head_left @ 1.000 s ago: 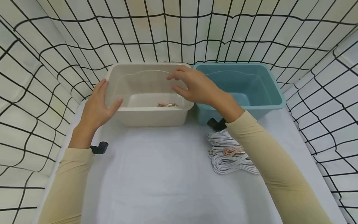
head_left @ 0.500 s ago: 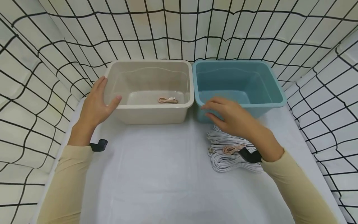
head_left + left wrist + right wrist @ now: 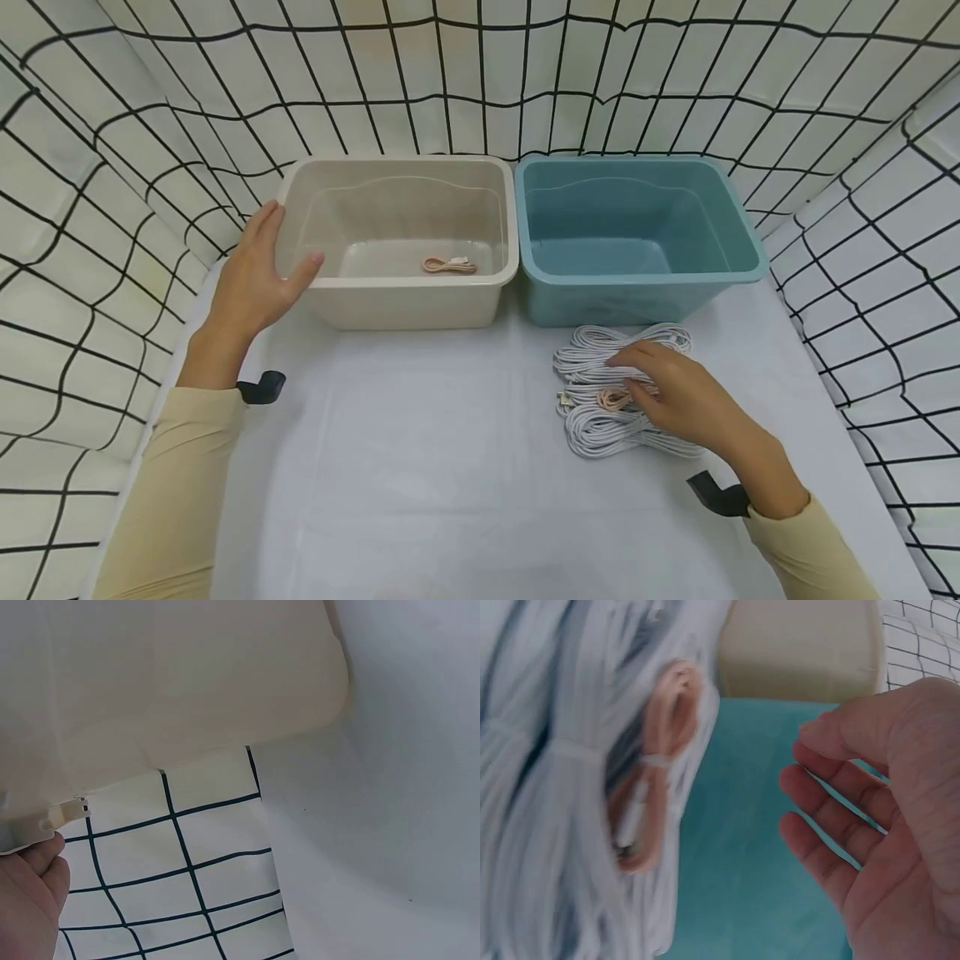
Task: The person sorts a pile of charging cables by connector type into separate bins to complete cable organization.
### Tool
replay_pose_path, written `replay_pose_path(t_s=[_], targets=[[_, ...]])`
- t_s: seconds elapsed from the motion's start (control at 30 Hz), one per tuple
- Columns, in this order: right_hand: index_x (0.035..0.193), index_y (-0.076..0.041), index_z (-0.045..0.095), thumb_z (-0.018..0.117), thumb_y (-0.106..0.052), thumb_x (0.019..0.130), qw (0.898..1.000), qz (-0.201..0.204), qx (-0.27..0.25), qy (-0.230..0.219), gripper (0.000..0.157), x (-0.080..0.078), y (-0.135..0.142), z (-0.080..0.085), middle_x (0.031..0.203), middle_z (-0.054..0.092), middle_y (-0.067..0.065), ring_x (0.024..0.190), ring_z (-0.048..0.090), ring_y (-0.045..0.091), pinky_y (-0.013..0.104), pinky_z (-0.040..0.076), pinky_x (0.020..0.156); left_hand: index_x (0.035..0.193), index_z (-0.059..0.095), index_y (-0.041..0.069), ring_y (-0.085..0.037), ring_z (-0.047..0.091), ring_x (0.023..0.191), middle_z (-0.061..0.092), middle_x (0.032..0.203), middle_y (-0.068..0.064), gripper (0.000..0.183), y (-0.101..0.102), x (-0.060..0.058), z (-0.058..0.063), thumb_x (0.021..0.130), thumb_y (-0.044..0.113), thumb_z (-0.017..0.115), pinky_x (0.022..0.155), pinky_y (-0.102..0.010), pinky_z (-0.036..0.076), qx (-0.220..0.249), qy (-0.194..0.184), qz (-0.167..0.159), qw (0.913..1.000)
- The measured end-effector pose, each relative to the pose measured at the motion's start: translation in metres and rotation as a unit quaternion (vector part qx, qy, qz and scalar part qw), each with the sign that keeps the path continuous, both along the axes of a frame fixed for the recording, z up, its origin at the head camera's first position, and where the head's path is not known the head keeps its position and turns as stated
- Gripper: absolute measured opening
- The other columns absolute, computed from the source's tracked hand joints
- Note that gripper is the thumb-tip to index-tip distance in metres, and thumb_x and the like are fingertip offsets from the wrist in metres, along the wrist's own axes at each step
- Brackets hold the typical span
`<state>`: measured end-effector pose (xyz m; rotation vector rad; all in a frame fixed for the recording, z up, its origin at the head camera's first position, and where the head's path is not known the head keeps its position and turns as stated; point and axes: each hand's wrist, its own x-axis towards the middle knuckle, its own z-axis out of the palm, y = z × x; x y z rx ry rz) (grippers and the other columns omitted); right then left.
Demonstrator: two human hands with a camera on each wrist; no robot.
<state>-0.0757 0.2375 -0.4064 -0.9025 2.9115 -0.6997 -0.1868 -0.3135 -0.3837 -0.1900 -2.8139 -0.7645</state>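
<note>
My left hand [image 3: 251, 283] rests at the left rim of the beige bin [image 3: 405, 308], thumb spread over its near edge; in the left wrist view its fingers [image 3: 46, 862] touch the rim from outside. Inside that bin lies a small bundled pink cable [image 3: 450, 265]. Over the pile of coiled white cables [image 3: 600, 437] hovers my right hand [image 3: 690, 400], fingers loosely bent and holding nothing. A second pink cable [image 3: 658, 735], tied with a light band, lies on top of the pile, just beyond the right fingertips and partly hidden by them in the head view.
A teal bin [image 3: 615, 300] stands close beside the beige one, right behind the cable pile. Black wire grid panels [image 3: 480, 100] enclose the back and both sides. A white cloth [image 3: 420, 467] covers the table.
My right hand has moved from above the beige bin, past the teal bin's front, down and right to the cable pile. The left hand has stayed at the beige bin's rim.
</note>
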Motion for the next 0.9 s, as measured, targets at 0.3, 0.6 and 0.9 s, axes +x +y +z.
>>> replay_pose_path(t_s=[0.3, 0.6, 0.9], targets=[[0.126, -0.006, 0.072, 0.078, -0.002, 0.092, 0.999, -0.027, -0.001, -0.021, 0.034, 0.015, 0.02, -0.031, 0.128, 0.071, 0.012, 0.111, 0.072, 0.029, 0.051, 0.06, 0.091, 0.168, 0.023, 0.006, -0.054, 0.038, 0.149, 0.02, 0.176, -0.014, 0.088, 0.001, 0.001, -0.002, 0.1, 0.051, 0.054, 0.11, -0.078, 0.035, -0.003, -0.006, 0.005, 1.0], [0.122, -0.003, 0.074, 0.082, 0.001, 0.088, 1.0, -0.024, -0.008, 0.009, 0.036, 0.017, 0.016, -0.047, 0.121, 0.073, 0.011, 0.114, 0.071, 0.033, 0.051, 0.059, 0.094, 0.168, 0.024, 0.005, -0.051, 0.035, 0.151, 0.02, 0.176, -0.013, 0.089, 0.001, -0.002, 0.004, 0.099, 0.051, 0.055, 0.114, -0.076, 0.032, 0.007, -0.002, -0.001, 1.0], [0.121, -0.004, 0.075, 0.085, -0.001, 0.085, 0.999, -0.034, -0.002, 0.032, 0.037, 0.018, 0.017, -0.056, 0.116, 0.076, 0.011, 0.105, 0.074, 0.031, 0.049, 0.061, 0.087, 0.167, 0.026, 0.003, -0.052, 0.036, 0.151, 0.023, 0.175, -0.015, 0.089, 0.0, 0.001, 0.002, 0.098, 0.05, 0.058, 0.114, -0.076, 0.033, -0.006, 0.004, 0.006, 1.0]])
